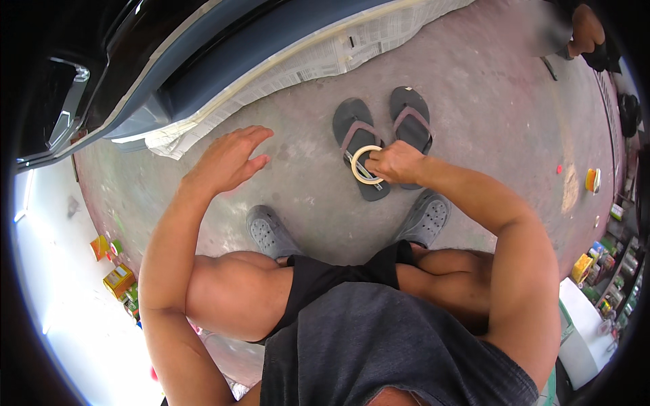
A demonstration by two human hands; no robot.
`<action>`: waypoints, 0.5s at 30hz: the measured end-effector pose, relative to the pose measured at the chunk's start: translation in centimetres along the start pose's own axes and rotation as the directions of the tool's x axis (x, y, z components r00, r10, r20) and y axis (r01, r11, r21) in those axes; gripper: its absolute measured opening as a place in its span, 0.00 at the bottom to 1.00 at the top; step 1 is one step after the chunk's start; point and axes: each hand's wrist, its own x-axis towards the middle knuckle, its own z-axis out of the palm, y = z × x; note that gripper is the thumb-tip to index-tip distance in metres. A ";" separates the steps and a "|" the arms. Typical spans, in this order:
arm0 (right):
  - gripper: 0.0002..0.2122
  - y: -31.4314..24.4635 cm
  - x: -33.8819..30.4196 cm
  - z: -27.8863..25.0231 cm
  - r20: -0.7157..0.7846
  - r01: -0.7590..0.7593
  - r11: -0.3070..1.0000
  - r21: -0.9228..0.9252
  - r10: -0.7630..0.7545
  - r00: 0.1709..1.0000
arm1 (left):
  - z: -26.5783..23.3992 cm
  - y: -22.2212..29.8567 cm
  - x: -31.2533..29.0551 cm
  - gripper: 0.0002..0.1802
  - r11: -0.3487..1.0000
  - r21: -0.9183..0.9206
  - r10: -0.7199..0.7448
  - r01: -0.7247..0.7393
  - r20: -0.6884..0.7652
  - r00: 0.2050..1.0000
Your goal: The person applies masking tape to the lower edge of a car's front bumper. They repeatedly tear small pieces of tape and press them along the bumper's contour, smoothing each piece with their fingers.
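My right hand (398, 162) grips the edge of a cream roll of masking tape (366, 149) between closed fingers. The roll is over the left one of two dark flip-flops (353, 111) with brownish straps. A slim, light-coloured tool (350, 158) shows at the roll's ring and on the sole below; its kind is unclear. Off to the left, my left hand (230, 159) hovers over the floor with nothing in it, thumb apart from the fingers. Nearest to it is the lower edge of a dark car body panel (223, 47), masked along its rim with newspaper (308, 64) and tape.
My feet wear grey clogs (271, 230) on the concrete floor (305, 162). Another person's leg (586, 30) is at the far right. Along the right edge stand a shelf of cans (613, 284) and an orange container (593, 181). Yellow tins (119, 279) sit at the left.
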 end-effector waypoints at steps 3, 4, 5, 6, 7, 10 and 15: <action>0.12 -1.8 -0.1 0.8 -0.115 0.016 0.999 -0.047 -0.022 0.993 | 0.9 -1.1 -0.9 0.27 1.000 -0.027 0.009 -0.009 0.002 1.000; 0.16 -1.8 0.2 1.5 -0.068 0.051 0.994 -0.094 -0.057 0.996 | 1.1 -1.4 -1.4 0.27 0.999 -0.033 0.007 -0.006 0.002 1.000; 0.18 -1.8 0.5 2.3 0.039 0.001 0.994 -0.110 0.003 0.999 | 1.3 -1.7 -1.6 0.27 0.999 -0.039 0.008 -0.007 0.001 1.000; 0.19 -2.0 0.6 3.0 0.144 -0.047 0.990 -0.132 0.066 0.987 | 1.5 -1.9 -1.9 0.27 0.999 -0.045 0.008 -0.008 0.000 1.000; 0.21 -2.7 0.9 3.0 0.244 -0.091 0.984 -0.155 0.127 0.961 | 1.6 -2.1 -2.2 0.28 0.998 -0.060 0.005 -0.005 0.001 1.000; 0.23 -4.0 0.8 1.0 0.260 -0.306 0.945 -0.119 0.327 0.909 | 1.4 -2.5 -3.3 0.29 0.995 -0.098 -0.015 0.015 0.008 1.000; 0.21 -5.2 2.6 0.8 0.055 -0.453 0.891 -0.037 0.455 0.889 | 2.0 -3.1 -4.2 0.30 0.991 -0.130 -0.031 0.035 0.039 0.999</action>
